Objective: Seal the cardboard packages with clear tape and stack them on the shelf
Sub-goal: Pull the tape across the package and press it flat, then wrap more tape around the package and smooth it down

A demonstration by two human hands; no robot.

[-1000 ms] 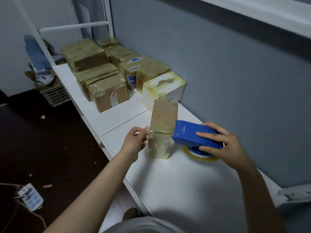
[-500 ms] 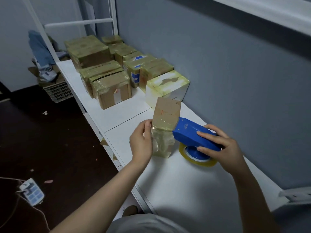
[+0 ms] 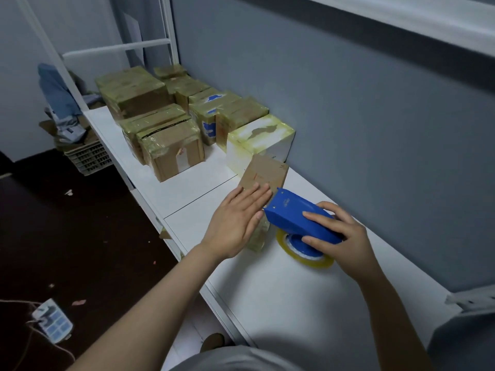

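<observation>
Head: L-hand [image 3: 235, 223] presses pkg [image 3: 263, 175]; R-hand [image 3: 345, 236] grips dispenser [image 3: 292, 212].

A single wide-angle view, worn on the head, looks forward and down from just above the person's chest. It sits close over the near end of the shelf [image 3: 294, 295], which runs off to the upper left along the wall [image 3: 361, 129]. The floor [image 3: 80, 223] fills the left side.

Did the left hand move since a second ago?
Yes. The left hand slid right, from the left edge of the package onto its front, lying flat.
</observation>
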